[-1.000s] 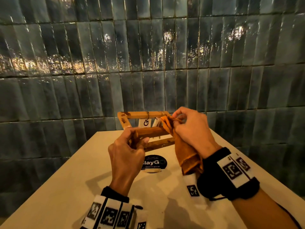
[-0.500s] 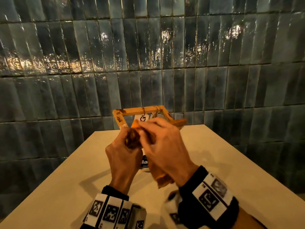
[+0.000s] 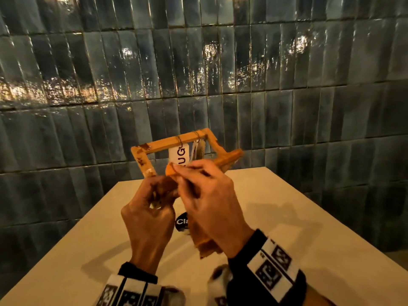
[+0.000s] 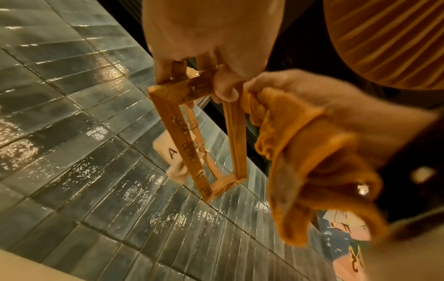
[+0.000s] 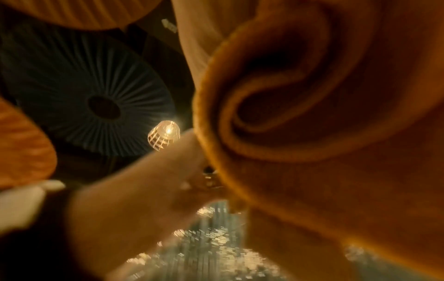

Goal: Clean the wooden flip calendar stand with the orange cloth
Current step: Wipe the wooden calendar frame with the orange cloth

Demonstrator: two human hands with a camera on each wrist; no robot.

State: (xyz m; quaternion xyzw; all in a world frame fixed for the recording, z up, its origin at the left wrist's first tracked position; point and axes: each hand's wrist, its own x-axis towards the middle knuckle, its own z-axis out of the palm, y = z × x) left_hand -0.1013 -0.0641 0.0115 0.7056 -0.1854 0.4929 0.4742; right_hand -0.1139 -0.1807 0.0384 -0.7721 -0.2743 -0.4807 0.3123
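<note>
- Wooden flip calendar stand (image 3: 176, 144) held up in the air above the pale bench (image 3: 287, 217), tilted, in front of the dark tiled wall (image 3: 198, 74).
- Left hand (image 3: 148, 217) curled round the stand's near corner, thumb and fingers clamped on the wooden bars; same hold seen from the left wrist view, stand (image 4: 185, 144) hanging away from the palm.
- Right hand (image 3: 212, 199) bunched round the orange cloth (image 3: 205, 244), grip pressed together on it, cloth pushed against a bar of the frame close beside the left hand.
- Loose end of the cloth dangling below the right wrist.
- White cards (image 3: 179, 154) with dark letters hanging on rings from the top bar.
- Round black sticker (image 3: 181, 221) on the bench, partly hidden behind the hands.
- Right wrist view filled by blurred folds of cloth (image 5: 312, 114).
</note>
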